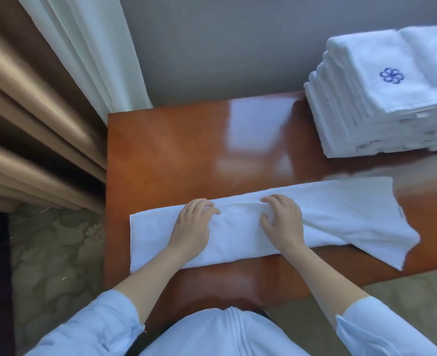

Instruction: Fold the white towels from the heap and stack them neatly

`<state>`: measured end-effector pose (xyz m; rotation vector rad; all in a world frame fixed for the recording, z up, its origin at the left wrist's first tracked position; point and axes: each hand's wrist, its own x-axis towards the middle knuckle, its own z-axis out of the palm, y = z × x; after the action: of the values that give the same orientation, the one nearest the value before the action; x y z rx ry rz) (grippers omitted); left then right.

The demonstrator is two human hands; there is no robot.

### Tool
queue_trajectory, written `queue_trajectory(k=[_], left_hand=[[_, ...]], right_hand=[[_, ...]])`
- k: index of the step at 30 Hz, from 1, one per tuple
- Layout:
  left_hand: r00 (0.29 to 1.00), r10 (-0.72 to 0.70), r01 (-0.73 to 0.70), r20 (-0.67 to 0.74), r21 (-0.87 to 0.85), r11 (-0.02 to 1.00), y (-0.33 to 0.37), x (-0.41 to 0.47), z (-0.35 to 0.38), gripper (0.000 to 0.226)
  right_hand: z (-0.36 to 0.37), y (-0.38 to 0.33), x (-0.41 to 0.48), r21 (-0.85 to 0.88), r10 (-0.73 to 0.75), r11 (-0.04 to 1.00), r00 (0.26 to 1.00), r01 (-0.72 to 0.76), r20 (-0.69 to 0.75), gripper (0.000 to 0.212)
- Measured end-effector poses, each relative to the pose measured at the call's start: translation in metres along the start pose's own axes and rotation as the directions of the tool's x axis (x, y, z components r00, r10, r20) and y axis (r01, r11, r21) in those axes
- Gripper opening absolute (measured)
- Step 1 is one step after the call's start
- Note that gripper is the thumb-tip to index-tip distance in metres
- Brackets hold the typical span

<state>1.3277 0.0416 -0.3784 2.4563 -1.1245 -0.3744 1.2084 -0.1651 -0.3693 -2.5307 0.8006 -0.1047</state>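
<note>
The towel, white and already doubled into a long band, is laid across the near part of the counter, its long axis running from left to right. Both hands are set on its left half, reaching over it to the far folded edge. The left hand is seen with fingers curled onto that edge; whether cloth is pinched or only pressed cannot be told. By the right hand, a pucker of cloth is pinched between thumb and bent fingers. The longer free stretch lies to the right of the right hand, its end loose and splayed. A stack of folded towels, marked with a blue flower, is placed at the far right, nearer the right hand. The counter is glossy reddish wood; brown and white curtains, a grey wall and patterned carpet are seen around it.
</note>
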Motion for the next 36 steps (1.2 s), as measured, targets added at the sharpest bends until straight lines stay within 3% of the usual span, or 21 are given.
queue_trajectory(k=[11,16,22,28,31,36], left_hand=[[0.955,0.283,-0.269,0.087,-0.143,0.952,0.115,0.043,0.047,0.055],[0.95,0.29,-0.277,0.115,-0.116,0.954,0.168,0.057,0.081,0.048],[0.964,0.231,-0.231,0.13,-0.01,0.973,0.235,0.067,0.12,0.042],[0.973,0.142,-0.161,0.181,0.096,0.982,0.271,0.077,0.144,0.044],[0.973,0.08,-0.124,0.216,0.2,0.972,0.28,0.08,0.147,0.046],[0.973,0.019,-0.085,0.229,0.282,0.956,0.29,0.088,0.148,0.039]], right_hand=[[-0.068,0.094,-0.055,-0.111,0.202,0.973,0.979,-0.2,0.009,0.037],[-0.092,0.148,-0.064,-0.133,0.192,0.974,0.98,-0.184,0.047,0.039],[-0.124,0.224,-0.069,-0.128,0.07,0.991,0.981,-0.048,0.181,0.042],[-0.141,0.278,-0.06,-0.21,-0.146,0.945,0.897,0.251,0.418,0.061],[-0.14,0.287,-0.053,-0.239,-0.239,0.901,0.875,0.361,0.421,0.062],[-0.146,0.296,-0.043,-0.31,-0.443,0.788,0.839,0.533,0.317,0.04]])
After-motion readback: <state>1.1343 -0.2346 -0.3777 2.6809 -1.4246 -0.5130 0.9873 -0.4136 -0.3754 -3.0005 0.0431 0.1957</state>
